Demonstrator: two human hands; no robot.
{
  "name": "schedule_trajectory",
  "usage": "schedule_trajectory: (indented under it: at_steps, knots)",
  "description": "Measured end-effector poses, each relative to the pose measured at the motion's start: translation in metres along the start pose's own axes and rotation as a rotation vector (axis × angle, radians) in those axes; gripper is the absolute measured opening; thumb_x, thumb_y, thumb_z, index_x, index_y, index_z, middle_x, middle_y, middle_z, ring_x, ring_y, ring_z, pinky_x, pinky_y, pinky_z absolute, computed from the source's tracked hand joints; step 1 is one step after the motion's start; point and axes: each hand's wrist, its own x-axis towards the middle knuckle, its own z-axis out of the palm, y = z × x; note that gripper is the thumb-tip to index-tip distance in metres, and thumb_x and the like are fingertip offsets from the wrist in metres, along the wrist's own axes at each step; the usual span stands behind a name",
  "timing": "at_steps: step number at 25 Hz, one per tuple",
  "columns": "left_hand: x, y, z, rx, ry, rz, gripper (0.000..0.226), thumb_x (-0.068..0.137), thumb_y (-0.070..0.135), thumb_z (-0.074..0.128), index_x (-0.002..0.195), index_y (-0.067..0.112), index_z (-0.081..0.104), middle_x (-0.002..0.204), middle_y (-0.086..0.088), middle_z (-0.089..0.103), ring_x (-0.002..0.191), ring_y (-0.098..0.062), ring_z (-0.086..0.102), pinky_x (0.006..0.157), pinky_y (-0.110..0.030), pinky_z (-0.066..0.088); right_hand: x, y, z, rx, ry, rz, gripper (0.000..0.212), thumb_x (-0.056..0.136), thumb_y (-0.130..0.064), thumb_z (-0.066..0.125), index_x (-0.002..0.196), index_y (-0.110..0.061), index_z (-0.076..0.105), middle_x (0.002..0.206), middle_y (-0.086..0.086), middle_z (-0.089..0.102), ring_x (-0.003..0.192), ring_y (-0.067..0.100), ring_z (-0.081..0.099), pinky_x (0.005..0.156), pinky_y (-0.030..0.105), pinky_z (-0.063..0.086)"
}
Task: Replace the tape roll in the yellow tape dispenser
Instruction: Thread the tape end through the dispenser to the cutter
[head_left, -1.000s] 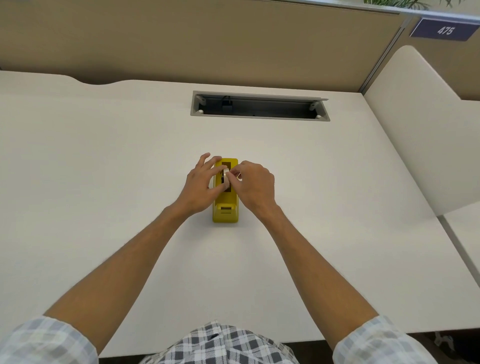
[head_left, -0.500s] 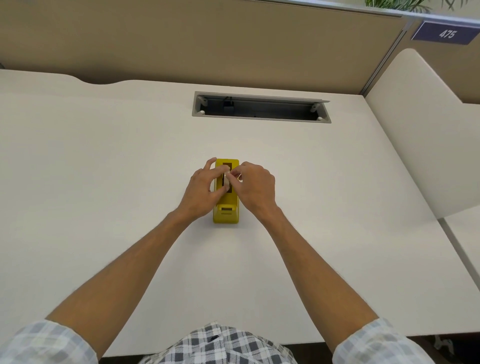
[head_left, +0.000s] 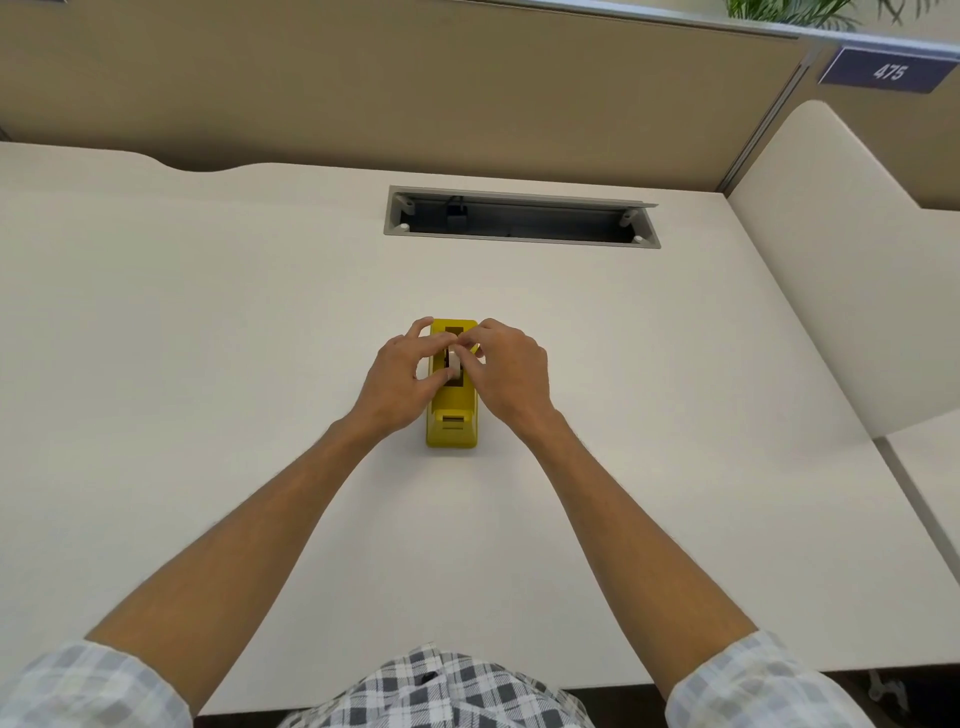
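Left hand (head_left: 402, 382) and right hand (head_left: 506, 371) flank the yellow plastic tape dispenser (head_left: 452, 423) mid cream worktop (head_left: 208, 338), fingertips pinched together on the small white tape roll (head_left: 453, 364) over its dark slot. Dispenser's long axis runs toward the body; both hands equally near. Blue sign (head_left: 889, 71): "475".

Both forearms reach forward; left hand (head_left: 402, 382) and right hand (head_left: 511, 374) meet, fingertips seemingly pinched together.

1 head-worn wide-angle view looks forward and steeply down over the plain white desk top (head_left: 208, 338), close above, facing the beige fabric partition wall (head_left: 415, 93) behind it.
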Motion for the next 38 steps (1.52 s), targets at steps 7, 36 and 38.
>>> schedule_trajectory:
  at_steps: [7, 36, 38]
  knots:
    - [0.0039, -0.0039, -0.0013, 0.096, -0.125, 0.001, 0.042, 0.088, 0.021, 0.064, 0.130, 0.025, 0.055, 0.140, 0.006, 0.054, 0.148, -0.015, 0.015, 0.116, -0.046, 0.017, -0.0075, 0.0008, -0.0005, 0.051, -0.008, -0.082, 0.020, 0.095, -0.021, 0.055, 0.107, -0.022, 0.071, 0.096, 0.000, 0.067, 0.084, 0.021, 0.062, 0.064, 0.035, 0.049]
    - [0.0042, -0.0091, 0.0001, 0.229, -0.094, 0.041, 0.043, 0.093, 0.031, 0.059, 0.135, 0.022, 0.052, 0.144, 0.004, 0.050, 0.147, -0.015, 0.020, 0.119, -0.047, 0.008, -0.0098, 0.0017, -0.0022, -0.068, 0.026, -0.134, 0.016, 0.094, -0.023, 0.057, 0.099, -0.019, 0.072, 0.097, -0.002, 0.068, 0.085, 0.020, 0.062, 0.059, 0.030, 0.044]
    - [0.0045, -0.0092, 0.0007, 0.238, -0.091, 0.035, 0.044, 0.093, 0.032, 0.058, 0.136, 0.022, 0.051, 0.145, 0.003, 0.049, 0.147, -0.015, 0.020, 0.119, -0.047, 0.008, -0.0100, 0.0027, -0.0026, -0.090, 0.015, -0.128, 0.017, 0.094, -0.024, 0.057, 0.097, -0.019, 0.073, 0.098, -0.002, 0.068, 0.087, 0.020, 0.062, 0.060, 0.029, 0.041]
